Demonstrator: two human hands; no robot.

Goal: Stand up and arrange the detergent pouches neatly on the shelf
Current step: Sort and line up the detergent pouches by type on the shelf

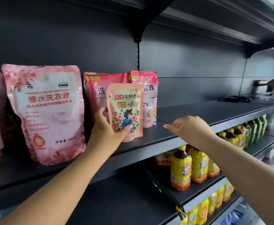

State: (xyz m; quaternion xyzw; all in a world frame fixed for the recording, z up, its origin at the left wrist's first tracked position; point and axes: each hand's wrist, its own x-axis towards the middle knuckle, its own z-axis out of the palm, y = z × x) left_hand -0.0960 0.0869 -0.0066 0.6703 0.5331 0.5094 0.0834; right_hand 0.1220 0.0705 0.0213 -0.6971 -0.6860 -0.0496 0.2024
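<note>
The left hand (107,127) pinched a small peach pouch (125,111) upright on the dark shelf (197,114), thumb on its front, fingers behind. The right hand (188,127) hovered just beside it, empty and loosely curled. Two pink pouches (142,88) stood close behind; a large pink pouch (47,111) stood at left. Yellow bottles (189,164) lined the lower shelf.

The small peach pouch (125,111) at frame centre looked like glossy, smooth plastic film. The large pink pouch (47,111) at left shone, slightly crinkled. The shelf (197,114) was matt dark-grey painted metal. Lower-right bottles (180,166) wore shiny plastic labels.
</note>
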